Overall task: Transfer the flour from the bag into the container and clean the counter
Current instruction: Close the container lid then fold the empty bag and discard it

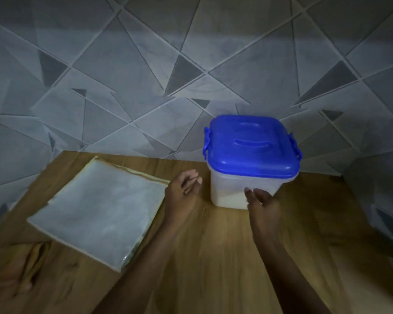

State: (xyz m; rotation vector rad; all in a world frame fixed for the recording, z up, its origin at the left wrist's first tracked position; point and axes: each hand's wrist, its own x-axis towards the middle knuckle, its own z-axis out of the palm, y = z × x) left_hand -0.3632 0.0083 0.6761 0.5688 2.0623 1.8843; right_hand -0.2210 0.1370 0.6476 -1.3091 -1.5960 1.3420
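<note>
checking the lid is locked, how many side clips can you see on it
2: one clip on the lid's left edge, one clip on its right edge. Any on the far side would be hidden.

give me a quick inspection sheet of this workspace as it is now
surface: wooden counter, no loose flour visible in this dim light
job's things: translucent container with blue lid on, pale contents low inside; flat clear bag lying to its left
clutter: nothing seen
hands: left hand loosely curled between bag and container, holding nothing; right hand open at the container's front corner, contact cannot be told
cables: nothing seen
surroundings: grey wall with a triangle pattern behind and to the right
</note>
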